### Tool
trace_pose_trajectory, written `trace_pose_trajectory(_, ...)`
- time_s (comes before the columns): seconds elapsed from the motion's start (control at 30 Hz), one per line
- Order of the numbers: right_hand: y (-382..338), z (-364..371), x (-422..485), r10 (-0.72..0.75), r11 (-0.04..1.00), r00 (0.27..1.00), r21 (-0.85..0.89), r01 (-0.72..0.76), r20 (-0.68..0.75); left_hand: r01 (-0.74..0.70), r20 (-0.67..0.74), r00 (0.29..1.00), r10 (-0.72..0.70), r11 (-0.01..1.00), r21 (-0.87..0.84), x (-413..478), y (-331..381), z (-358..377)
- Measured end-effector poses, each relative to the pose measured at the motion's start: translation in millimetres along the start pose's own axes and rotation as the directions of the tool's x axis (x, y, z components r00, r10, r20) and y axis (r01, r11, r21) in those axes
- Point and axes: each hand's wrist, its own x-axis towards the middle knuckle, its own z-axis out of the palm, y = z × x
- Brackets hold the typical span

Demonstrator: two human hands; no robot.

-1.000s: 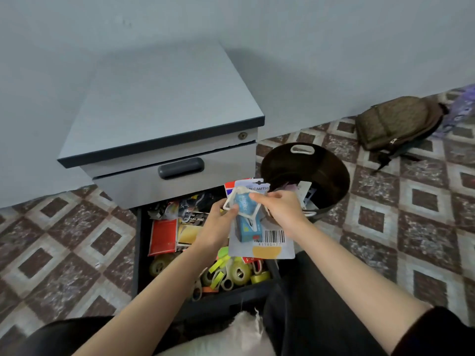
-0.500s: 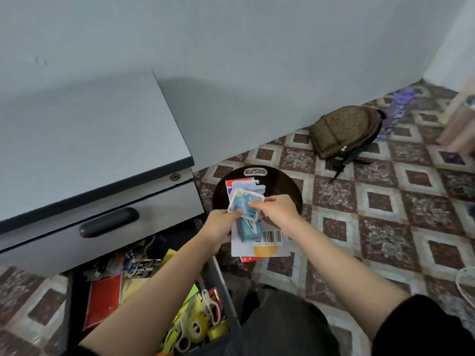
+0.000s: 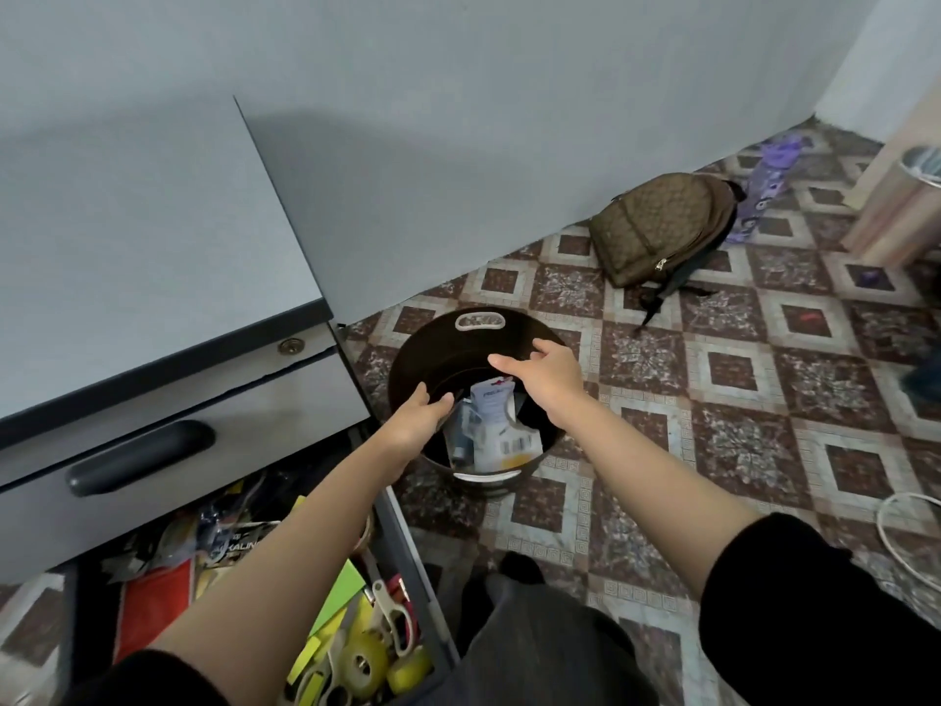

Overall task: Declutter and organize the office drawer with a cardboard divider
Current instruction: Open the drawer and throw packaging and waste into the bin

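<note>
Both hands, the left hand (image 3: pixel 417 419) and right hand (image 3: pixel 547 379), have let go of the packet (image 3: pixel 491 425), which now seems to lie inside the bin (image 3: pixel 407 359).

The bin (image 3: pixel 422 349) is partly filled by packaging (image 3: pixel 496 425); it is hemmed on the left by the cabinet (image 3: pixel 153 247), while bare floor (image 3: pixel 713 425) is left on the right.

Packaging (image 3: pixel 496 425) in the bin (image 3: pixel 407 369), right of the open drawer (image 3: pixel 407 532).
</note>
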Motion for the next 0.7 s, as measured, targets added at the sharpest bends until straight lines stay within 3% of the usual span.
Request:
trace_pose_trajectory(0.37,-20,17,-84,-0.088,0.994,0.988,-0.058,0.096,0.126,-0.065,-0.083,0.995,0.062,0.997,-0.032,-91,-28,-49)
trace_pose_trajectory(0.7,-7,117,-188,-0.115,0.992,0.913,-0.002,0.126,0.391,0.008,-0.229,0.973,-0.010,1.000,-0.007,-179,-114,-116)
